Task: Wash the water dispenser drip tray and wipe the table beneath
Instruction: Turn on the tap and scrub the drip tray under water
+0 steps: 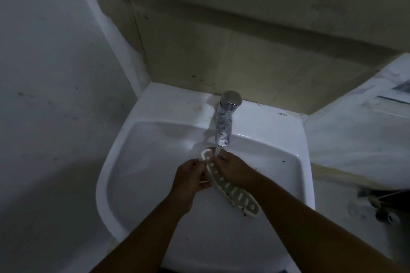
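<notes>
A long white slotted drip tray grille (233, 193) is held tilted over the bowl of a white sink (137, 162), its far end under the chrome tap (224, 122). A thin stream of water falls from the spout onto that end. My left hand (190, 179) grips the tray's left edge with curled fingers. My right hand (233, 168) holds the tray from the right, fingers wrapped over its upper part. The tray's near end shows dark grime along its rim.
The sink sits in a corner between a grey wall (44, 95) on the left and a beige tiled wall (221, 51) behind. A plastic-covered surface (355, 139) stands at the right, with a pipe fitting (386, 215) below it.
</notes>
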`<state>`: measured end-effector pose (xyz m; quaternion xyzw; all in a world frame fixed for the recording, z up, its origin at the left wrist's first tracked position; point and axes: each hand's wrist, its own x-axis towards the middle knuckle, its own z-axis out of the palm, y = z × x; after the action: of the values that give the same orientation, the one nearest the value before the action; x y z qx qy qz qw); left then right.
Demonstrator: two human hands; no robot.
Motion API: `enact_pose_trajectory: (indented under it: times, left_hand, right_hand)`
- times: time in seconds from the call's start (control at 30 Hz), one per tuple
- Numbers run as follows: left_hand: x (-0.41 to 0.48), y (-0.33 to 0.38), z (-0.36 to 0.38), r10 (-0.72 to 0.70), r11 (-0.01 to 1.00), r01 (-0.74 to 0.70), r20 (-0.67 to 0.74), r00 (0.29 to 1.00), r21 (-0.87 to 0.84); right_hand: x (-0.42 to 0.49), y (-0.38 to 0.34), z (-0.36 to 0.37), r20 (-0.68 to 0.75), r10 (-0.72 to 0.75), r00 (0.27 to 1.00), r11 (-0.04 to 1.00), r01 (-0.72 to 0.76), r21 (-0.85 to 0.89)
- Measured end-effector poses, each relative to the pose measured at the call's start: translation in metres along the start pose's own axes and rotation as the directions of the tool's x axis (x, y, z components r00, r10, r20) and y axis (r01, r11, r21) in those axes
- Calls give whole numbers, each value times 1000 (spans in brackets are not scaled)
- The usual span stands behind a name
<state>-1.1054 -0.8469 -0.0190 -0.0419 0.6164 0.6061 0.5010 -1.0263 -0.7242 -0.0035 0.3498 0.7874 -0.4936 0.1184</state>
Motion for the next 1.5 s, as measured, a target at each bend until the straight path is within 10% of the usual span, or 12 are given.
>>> enact_pose_trajectory:
  times: [0.73,0.93,1.23,1.5]
  left_hand:
    - [17,10,-20,11,997,-17,-82,997,-72]
    - [18,10,-19,21,993,-35,-120,993,-115]
    - [21,16,-40,37,962,-99,-238,970,-254]
    - [23,11,-25,43,950,-128,-286,957,-285]
  right_hand:
    - [-17,10,-34,269,22,963,1000,-26,11]
    - [6,-3,-27,144,95,985,980,-66,-189]
    - [-2,37,-61,340,179,923,893,-297,338]
    - [-7,21,-11,-103,278,955,907,-226,355]
